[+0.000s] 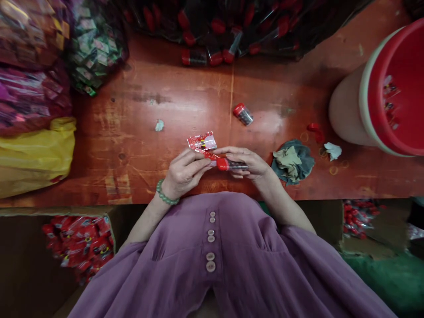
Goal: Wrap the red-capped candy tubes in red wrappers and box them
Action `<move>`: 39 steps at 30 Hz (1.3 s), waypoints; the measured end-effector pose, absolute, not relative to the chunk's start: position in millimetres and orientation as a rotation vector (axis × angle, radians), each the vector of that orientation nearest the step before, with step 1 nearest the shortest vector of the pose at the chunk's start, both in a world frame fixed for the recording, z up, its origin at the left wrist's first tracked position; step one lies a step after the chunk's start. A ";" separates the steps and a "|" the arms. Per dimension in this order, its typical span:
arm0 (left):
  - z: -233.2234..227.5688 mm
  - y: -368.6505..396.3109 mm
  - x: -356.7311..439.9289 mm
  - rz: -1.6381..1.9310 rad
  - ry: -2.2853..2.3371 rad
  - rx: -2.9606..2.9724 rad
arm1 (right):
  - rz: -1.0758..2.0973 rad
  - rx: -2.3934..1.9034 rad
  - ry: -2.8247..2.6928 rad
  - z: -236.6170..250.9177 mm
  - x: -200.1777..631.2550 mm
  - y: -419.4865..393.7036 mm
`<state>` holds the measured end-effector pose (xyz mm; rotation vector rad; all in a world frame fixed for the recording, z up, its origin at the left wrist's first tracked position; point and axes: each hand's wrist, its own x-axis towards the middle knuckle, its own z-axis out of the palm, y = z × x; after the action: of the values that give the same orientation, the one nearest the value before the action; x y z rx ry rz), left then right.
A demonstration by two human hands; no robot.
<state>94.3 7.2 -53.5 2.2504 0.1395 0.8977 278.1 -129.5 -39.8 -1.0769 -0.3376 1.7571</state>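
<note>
Close to the table's front edge, my left hand (182,173) has its fingers pinched on the lower end of a shiny red printed wrapper (202,142). The wrapper's printed part sticks up above the fingers. My right hand (253,162) is closed around a small clear bottle (236,165) with a red cap and dark contents, lying sideways with its cap toward my left hand. Part of the bottle and the wrapper's lower end are hidden by fingers. A second red-capped bottle (243,114) lies on the table beyond my right hand.
Many red-capped bottles fill a dark container (225,39) at the back. Bags of small packets (96,48) and a yellow bag (39,154) sit left. On the right are a cloth bundle (293,161) and a red-lidded bucket (351,101). Below the edge, a box holds red packets (82,243).
</note>
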 end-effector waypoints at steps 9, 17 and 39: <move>-63.4 3.1 94.5 0.937 0.064 2.346 | 1.752 -1.085 -0.248 -46.3 275.1 -128.5; -70.1 1.5 93.3 0.893 0.050 2.312 | 1.787 -1.093 -0.286 -51.1 276.5 -129.0; -75.2 7.1 88.9 0.747 0.056 2.363 | 1.462 -1.307 -0.343 -52.5 241.7 -123.5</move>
<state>88.9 7.1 -75.2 2.3628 0.0558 0.7471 241.7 -123.5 -52.5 -1.3067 -0.3429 1.4624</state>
